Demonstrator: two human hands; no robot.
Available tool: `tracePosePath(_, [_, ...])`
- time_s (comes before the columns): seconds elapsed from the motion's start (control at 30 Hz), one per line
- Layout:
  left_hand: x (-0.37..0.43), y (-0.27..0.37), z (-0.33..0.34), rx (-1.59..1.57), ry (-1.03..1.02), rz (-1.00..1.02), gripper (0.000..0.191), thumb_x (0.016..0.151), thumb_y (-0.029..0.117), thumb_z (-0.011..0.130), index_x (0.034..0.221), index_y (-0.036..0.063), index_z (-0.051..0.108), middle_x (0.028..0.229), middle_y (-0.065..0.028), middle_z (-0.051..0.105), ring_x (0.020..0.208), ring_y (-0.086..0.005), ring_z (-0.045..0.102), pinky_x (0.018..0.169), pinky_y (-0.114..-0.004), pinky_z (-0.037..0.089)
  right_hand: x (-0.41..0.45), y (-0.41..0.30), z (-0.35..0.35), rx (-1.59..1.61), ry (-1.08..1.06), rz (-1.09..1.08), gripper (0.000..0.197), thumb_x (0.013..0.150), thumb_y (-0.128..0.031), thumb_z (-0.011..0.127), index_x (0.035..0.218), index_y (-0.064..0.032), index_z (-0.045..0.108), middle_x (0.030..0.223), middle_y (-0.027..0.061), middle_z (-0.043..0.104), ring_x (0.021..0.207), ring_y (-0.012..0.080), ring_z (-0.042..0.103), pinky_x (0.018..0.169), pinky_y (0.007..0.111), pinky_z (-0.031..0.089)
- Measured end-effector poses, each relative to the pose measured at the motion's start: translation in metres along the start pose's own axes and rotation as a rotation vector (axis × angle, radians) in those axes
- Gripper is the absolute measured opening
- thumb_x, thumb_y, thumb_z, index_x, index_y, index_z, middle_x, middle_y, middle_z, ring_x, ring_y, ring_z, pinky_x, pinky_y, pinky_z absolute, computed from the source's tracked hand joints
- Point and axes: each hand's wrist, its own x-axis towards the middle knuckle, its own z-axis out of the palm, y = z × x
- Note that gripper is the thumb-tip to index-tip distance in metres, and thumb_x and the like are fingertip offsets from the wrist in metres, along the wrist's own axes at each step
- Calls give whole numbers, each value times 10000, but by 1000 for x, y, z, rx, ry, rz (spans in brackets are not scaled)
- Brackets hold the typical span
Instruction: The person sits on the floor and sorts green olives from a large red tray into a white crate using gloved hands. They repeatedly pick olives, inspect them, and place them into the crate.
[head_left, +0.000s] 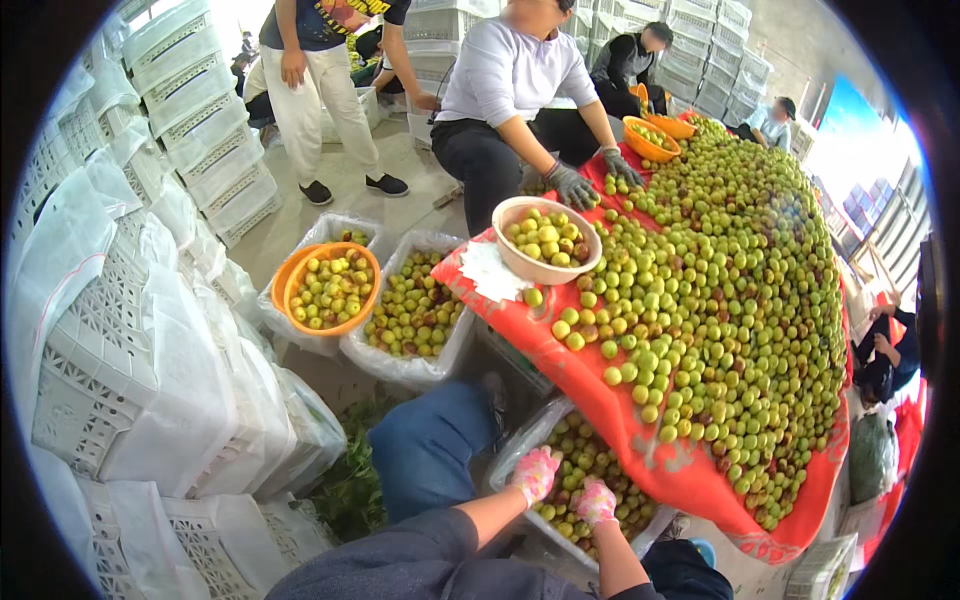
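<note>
My left hand (536, 474), in a pink patterned glove with bare fingertips, is over a crate lined with clear plastic (517, 450). Green jujubes with brown patches (574, 441) fill this crate. Close by on the right, my right hand (595, 501) wears a matching glove and touches the jujubes or hovers just above them. The fingers of both hands are curled, and whether they grip any fruit is hidden. A red cloth (637, 457) hangs over the crate's far side from a table heaped with loose jujubes (720, 337).
A pale bowl of jujubes (506, 217) stands at the table's corner near white paper (487, 270). Beyond my knee are a lined crate (461, 337) and an orange basket (375, 300), both holding fruit. Stacked crates (97, 360) rise left. A co-worker's gloved hands (574, 186) touch the cloth.
</note>
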Motion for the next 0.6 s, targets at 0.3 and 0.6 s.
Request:
tracePosePath(0.3, [2, 17, 14, -59, -149, 409, 289, 851, 211, 573, 1108, 102, 650, 1202, -148, 601, 1135, -313, 559, 971, -436, 425, 38, 8, -14, 864, 416, 99, 390, 814, -122, 751, 1171, -32, 621, 1035, 99, 668, 882, 215, 615, 771, 353, 492])
tracePosePath(0.6, [12, 20, 28, -32, -199, 325, 260, 877, 306, 522, 919, 92, 664, 955, -152, 648, 973, -319, 594, 981, -437, 418, 103, 30, 25, -59, 467, -164, 677, 928, -367, 552, 1483, -31, 357, 1494, 252, 399, 1374, 453, 359, 1174, 533, 248])
